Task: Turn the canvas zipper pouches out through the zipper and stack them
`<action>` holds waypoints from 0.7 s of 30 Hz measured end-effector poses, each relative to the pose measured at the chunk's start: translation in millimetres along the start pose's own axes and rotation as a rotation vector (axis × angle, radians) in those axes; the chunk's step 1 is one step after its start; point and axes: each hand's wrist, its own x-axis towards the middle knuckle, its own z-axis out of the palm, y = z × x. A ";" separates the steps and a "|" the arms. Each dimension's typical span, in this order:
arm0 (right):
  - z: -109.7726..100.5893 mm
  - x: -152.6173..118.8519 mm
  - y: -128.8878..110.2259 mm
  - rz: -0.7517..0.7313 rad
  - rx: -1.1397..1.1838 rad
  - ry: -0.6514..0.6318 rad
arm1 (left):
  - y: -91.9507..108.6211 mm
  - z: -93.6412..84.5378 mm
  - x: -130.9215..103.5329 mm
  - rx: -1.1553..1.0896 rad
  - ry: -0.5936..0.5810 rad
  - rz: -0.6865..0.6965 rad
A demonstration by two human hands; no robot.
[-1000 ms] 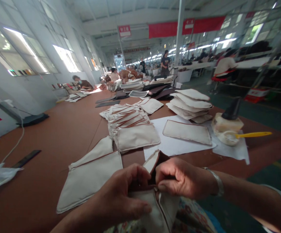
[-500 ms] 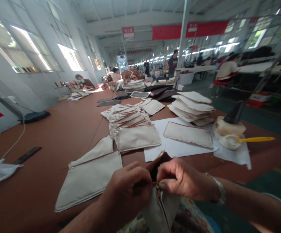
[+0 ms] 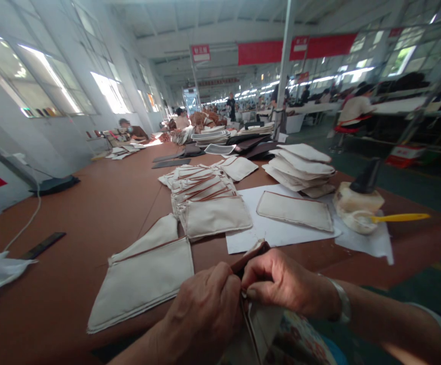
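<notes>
A cream fabric pouch piece with brown edging (image 3: 265, 324) is held over my lap at the table's near edge. My left hand (image 3: 208, 304) is closed on its left side, the back of the hand hiding most of the fingertips. Thumb and forefinger of my right hand (image 3: 286, 284) pinch the brown edge close beside the left knuckles. A brown flap of the piece (image 3: 248, 257) rises behind both hands. To the left, two flat cream pouches (image 3: 144, 276) lie overlapping on the brown table (image 3: 75, 213).
Cream pouches with brown edges lie in a fanned pile (image 3: 208, 195) at mid-table. One pouch (image 3: 295, 210) rests on white paper (image 3: 243, 243). Rightward are stacked cream pieces (image 3: 300, 165), a white tub (image 3: 361, 222) with a yellow-handled tool (image 3: 401, 217), and a black cone (image 3: 368, 175). Several people work farther back.
My left hand has rolled over, turning its back upward and moving against the right fingertips. The brown flap has narrowed and folded lower. My right hand keeps its pinch, shifted slightly left.
</notes>
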 end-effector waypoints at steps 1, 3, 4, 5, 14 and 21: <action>0.6 -1.1 1.2 -0.022 -0.048 0.006 | -0.5 -0.1 -1.0 -0.014 -0.005 -0.009; 1.7 -3.5 3.7 -0.098 -0.188 0.036 | -3.3 -1.5 -2.8 -0.084 0.009 -0.031; 2.0 -4.7 4.8 -0.141 -0.260 0.055 | -5.3 -2.7 -3.3 -0.146 0.020 -0.041; 2.1 -5.8 5.4 -0.177 -0.317 0.073 | -7.4 -4.0 -3.4 -0.226 0.028 -0.061; -5.0 -6.0 -6.2 -0.051 -0.281 -0.004 | -13.5 -15.9 4.7 -0.744 -0.256 -0.403; -5.6 -3.5 -2.9 -0.016 -0.306 -0.030 | -6.4 -0.2 2.2 -0.311 -0.082 -0.123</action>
